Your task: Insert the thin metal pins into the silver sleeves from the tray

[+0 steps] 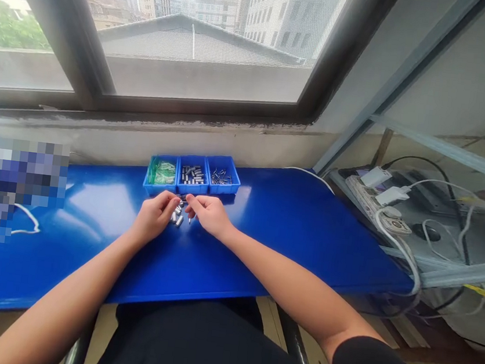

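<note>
My left hand and my right hand meet over the blue table, both closed in a pinch at the fingertips. A tiny dark, thin part seems to sit between them, too small to name. Below the right fingers a small shiny metal tip shows. Just under the hands lie several short silver metal cylinders. Behind the hands stand three blue bins in a row. The left bin holds a green bag with pale pieces, the middle bin short metal cylinders, the right bin thin metal pins.
The blue table runs below a window. At the right, a metal frame borders a shelf with a power strip, white chargers, cables and a black mouse. At the left edge is a blurred-out area, with a white cable beside it.
</note>
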`<state>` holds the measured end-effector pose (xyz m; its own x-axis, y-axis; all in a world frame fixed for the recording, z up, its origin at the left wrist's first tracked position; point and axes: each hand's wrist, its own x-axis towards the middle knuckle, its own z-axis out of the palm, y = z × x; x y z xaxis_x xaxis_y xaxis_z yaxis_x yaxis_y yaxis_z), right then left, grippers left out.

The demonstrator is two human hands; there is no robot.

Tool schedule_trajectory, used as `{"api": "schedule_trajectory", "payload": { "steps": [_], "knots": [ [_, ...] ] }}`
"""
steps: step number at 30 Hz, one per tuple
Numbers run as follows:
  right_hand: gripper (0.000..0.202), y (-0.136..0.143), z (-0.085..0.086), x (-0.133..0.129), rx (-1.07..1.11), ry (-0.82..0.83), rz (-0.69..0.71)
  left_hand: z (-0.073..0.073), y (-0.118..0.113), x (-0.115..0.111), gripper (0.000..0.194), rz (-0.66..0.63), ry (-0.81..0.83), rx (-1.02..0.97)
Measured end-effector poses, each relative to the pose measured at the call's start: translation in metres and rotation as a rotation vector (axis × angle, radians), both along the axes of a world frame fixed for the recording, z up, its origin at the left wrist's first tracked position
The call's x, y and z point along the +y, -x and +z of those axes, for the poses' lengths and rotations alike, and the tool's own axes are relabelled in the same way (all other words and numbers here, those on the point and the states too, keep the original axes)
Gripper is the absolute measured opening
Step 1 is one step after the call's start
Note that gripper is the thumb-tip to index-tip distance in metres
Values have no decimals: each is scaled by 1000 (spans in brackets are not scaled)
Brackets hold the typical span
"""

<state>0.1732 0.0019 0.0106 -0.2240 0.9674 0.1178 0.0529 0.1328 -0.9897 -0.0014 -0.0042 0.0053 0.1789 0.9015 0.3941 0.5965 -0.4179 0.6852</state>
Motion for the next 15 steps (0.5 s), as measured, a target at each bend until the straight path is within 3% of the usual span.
{"api": "schedule_trajectory", "payload": {
  "steps": [4,8,15],
  "knots": [
    [48,-1,-1,0,-34,-21,-6,1,-1,-1,30,12,-16,19],
    [29,-2,-3,-2,-84,-169,-47,3,-2,-1,30,45,-22,35],
    [17,-3,-6,1,-198,-331,-79,4,-1,-2,31,35,-6,6]
  ]
}}
